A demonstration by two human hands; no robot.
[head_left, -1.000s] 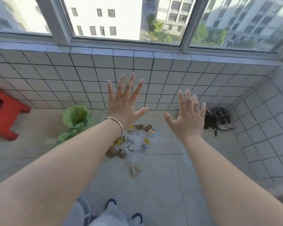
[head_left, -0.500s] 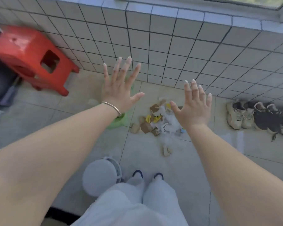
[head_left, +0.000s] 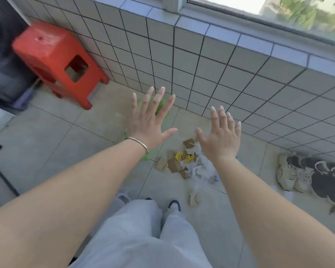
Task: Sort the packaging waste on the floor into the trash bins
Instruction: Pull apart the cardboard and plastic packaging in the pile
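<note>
I hold my left hand (head_left: 150, 124) and right hand (head_left: 220, 138) flat and spread, holding nothing, above the little pile of brown card, yellow and white paper scraps (head_left: 184, 161) on the floor near the tiled wall, ready to pick.

I count two hands, the left hand (head_left: 150, 123) and the right hand (head_left: 220, 137), both with fingers spread and holding nothing. One bracelet (head_left: 139, 143) sits on the left wrist. One red stool (head_left: 56, 59) stands on the floor. One heap of scraps (head_left: 186, 163) lies there; its pieces are too jumbled to count. I see one green bin (head_left: 162, 109), mostly hidden. About four shoes (head_left: 306, 175) lie in a row.
</note>
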